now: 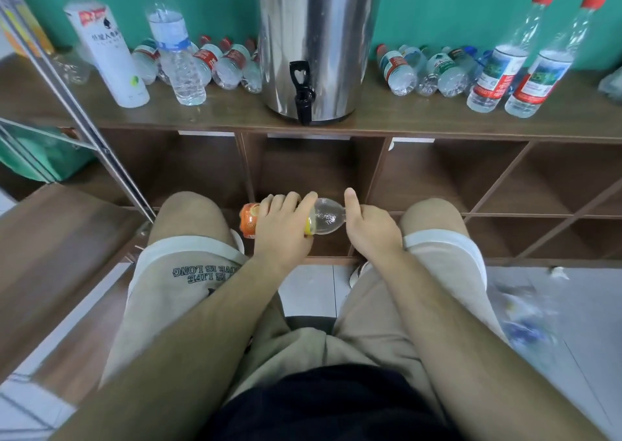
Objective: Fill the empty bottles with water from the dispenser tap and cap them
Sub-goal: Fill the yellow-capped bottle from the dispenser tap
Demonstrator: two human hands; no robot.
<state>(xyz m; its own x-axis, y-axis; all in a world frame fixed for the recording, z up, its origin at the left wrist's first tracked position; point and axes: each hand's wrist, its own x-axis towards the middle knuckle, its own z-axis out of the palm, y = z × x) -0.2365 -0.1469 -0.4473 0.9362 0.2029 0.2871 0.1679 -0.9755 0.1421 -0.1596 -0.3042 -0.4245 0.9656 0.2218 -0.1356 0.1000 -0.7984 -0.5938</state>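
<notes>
Your left hand (286, 226) grips the clear orange-labelled plastic bottle (327, 219), lying crosswise | neck points right, into your right hand (370, 230), fingers curled round it, thumb raised | mouth hidden.

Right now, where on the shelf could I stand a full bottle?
The brown shelf top is bare in front: between the clear blue-labelled bottle and the silver steel dispenser, and between it and the two tall red-capped bottles. Behind both, lying bottles crowd the wall.
</notes>
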